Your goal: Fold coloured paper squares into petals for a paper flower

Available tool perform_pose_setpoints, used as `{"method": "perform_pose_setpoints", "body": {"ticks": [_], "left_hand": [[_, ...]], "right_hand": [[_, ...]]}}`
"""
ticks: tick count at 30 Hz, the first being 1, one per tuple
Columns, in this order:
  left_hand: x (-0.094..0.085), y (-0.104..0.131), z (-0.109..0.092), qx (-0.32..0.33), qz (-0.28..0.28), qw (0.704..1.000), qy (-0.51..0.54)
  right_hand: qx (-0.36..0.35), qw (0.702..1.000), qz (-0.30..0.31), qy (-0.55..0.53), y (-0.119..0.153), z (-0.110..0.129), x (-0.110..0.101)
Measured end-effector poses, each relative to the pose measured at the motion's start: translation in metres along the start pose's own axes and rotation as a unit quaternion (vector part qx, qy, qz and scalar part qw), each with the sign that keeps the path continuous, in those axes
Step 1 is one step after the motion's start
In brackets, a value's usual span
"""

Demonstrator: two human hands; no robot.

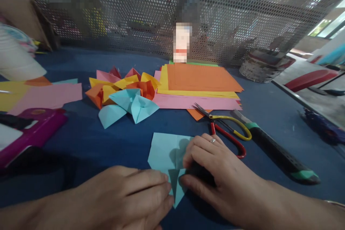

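Note:
A sheet of light blue paper (163, 151) lies on the dark blue table, its two lower sides folded inward to a point toward me. My left hand (134, 196) is closed, fingers together, on the left folded edge. At the right fold, my right hand (212, 169) has its fingers curled and its thumb on the flap; a ring is on one finger. Scissors (226, 125) with one yellow and one red handle lie just beyond my right hand. To their right rests a black and green utility knife (283, 154).
Folded paper pieces (132, 97) in blue, orange, yellow and pink form a pile beyond the sheet. Beside them sits a stack of coloured paper (202, 79). A purple tool (45, 125) and a white cup (18, 57) stand left. A perforated metal panel (140, 18) closes off the back.

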State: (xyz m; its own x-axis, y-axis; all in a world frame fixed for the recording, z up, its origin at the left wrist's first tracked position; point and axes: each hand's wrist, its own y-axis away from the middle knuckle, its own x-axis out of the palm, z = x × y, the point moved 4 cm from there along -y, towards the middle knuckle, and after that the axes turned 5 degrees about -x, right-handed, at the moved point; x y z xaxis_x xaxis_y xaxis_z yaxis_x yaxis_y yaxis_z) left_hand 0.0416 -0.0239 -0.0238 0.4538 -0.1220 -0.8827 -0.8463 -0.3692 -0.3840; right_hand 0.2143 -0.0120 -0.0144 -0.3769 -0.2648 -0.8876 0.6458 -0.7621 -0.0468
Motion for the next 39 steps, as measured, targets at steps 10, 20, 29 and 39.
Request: {"method": "perform_pose_setpoints", "body": {"ticks": [10, 20, 29, 39], "left_hand": [[-0.001, 0.001, 0.0, 0.009, 0.008, 1.0, 0.014], [-0.001, 0.002, 0.0, 0.005, 0.018, 1.0, 0.014], [-0.002, 0.001, 0.0, 0.006, -0.003, 0.999, -0.034], [0.007, -0.004, 0.0, 0.047, 0.009, 0.998, -0.037]], "right_hand": [[-0.001, 0.999, -0.025, 0.028, -0.005, 0.0, 0.006], [-0.007, 0.996, -0.03, 0.081, -0.004, 0.004, 0.009], [-0.001, 0.995, -0.03, 0.091, -0.003, 0.001, 0.01], [0.011, 0.997, -0.043, 0.07, -0.003, 0.001, 0.013]]}}
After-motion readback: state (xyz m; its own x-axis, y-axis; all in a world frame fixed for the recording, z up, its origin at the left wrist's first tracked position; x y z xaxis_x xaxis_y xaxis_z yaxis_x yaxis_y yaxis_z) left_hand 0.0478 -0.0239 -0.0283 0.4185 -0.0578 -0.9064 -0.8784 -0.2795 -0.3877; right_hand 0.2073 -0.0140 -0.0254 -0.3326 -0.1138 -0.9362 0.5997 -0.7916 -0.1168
